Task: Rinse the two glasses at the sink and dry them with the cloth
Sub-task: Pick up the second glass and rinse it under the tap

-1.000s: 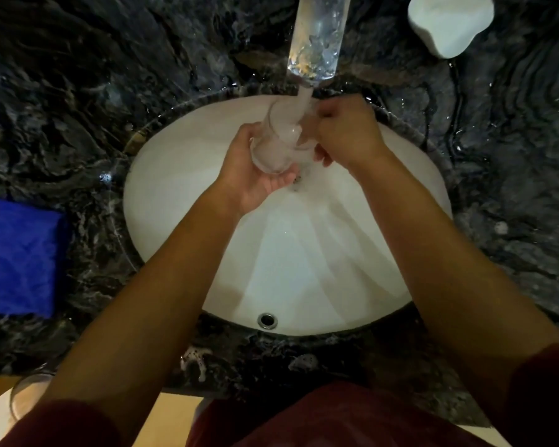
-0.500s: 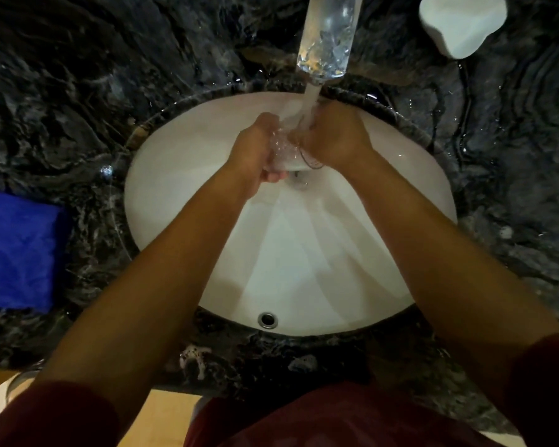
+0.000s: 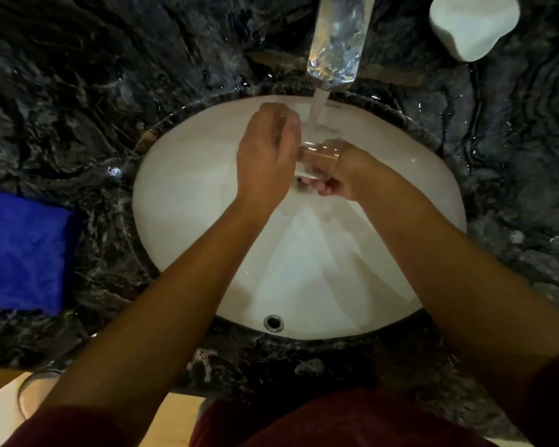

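Note:
A clear glass [image 3: 320, 156] lies tilted over the white sink basin [image 3: 188, 195], under the water stream [image 3: 318, 108] that runs from the chrome tap [image 3: 336, 43]. My left hand [image 3: 265, 159] wraps over its left end, and my right hand [image 3: 339, 179] cups it from below on the right. A second glass [image 3: 37, 382] stands at the counter's front left edge, partly hidden by my left arm. The blue cloth [image 3: 20, 253] lies folded on the counter to the left of the basin.
The dark marble counter [image 3: 94, 108] surrounds the basin and is wet near the tap. A white soap dish [image 3: 473, 22] sits at the back right. An overflow hole [image 3: 273, 322] marks the basin's near wall.
The glass has turned from upright in my left palm to lying across both hands. My left hand rolled over the top of it and my right hand dropped beneath it.

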Action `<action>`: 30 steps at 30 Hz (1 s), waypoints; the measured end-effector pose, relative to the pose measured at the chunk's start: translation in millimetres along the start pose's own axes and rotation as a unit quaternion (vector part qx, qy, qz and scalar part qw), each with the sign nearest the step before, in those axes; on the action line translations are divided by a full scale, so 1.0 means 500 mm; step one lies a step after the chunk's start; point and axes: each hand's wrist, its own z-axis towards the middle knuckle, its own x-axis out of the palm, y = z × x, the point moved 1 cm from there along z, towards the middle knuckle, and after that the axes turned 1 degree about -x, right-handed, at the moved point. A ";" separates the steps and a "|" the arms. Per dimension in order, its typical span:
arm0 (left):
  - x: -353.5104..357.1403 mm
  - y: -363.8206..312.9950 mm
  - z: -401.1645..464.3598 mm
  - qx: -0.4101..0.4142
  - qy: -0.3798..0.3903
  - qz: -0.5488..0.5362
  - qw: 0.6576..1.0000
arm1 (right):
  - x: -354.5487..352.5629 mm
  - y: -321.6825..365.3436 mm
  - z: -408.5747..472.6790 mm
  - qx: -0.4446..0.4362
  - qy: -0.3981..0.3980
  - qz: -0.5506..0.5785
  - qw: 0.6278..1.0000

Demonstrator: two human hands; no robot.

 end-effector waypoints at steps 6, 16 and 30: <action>-0.029 -0.038 0.039 -0.084 0.117 0.078 0.986 | -0.002 0.002 -0.016 -0.026 -0.039 0.190 0.981; -0.060 -0.035 0.025 -0.324 0.093 -0.130 0.932 | 0.029 -0.004 -0.058 -0.218 -0.082 0.030 0.972; -0.073 -0.049 -0.025 -0.365 0.317 -0.211 0.850 | 0.020 0.002 -0.048 -0.086 -0.105 -0.001 0.991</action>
